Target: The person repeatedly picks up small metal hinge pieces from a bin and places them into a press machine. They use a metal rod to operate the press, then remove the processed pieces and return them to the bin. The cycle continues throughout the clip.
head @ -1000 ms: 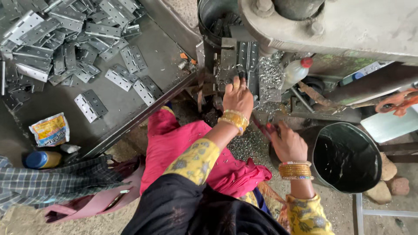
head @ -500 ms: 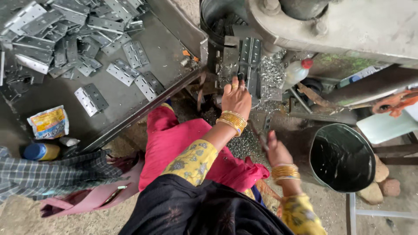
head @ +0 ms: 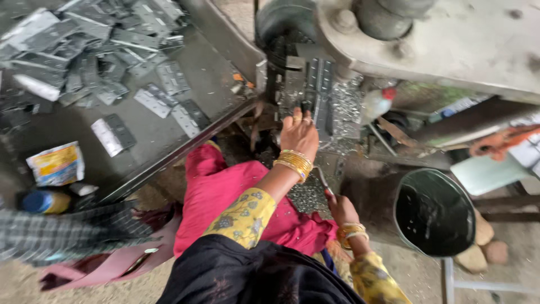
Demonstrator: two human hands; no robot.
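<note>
While metal shavings glitter below the press, the left hand [head: 299, 132] reaches forward with fingers curled down onto a dark metal hinge strip [head: 316, 90] lying on the machine's bed; whether the fingers actually pinch the strip cannot be told from above. Gold bangles [head: 293, 163] ring that wrist. The right hand [head: 341, 209] sits lower and nearer the body, closed loosely around a thin metal rod [head: 320, 180] that slants up from the fist, beside a heap of small silvery scraps [head: 306, 196] on the lap. A bright pink cloth [head: 225, 197] covers the knees beneath both arms. Just right of the strip, a plastic bottle with a red cap [head: 376, 104] leans against the press frame [head: 450, 45]. Farther right, a round black bucket [head: 434, 213] stands on the ground near some stones [head: 486, 253]. To the left, a dark counter [head: 169, 135] carries scattered grey hinges [head: 95, 56], a yellow snack packet [head: 56, 163] and a blue-capped container [head: 42, 201] at its near edge.
</note>
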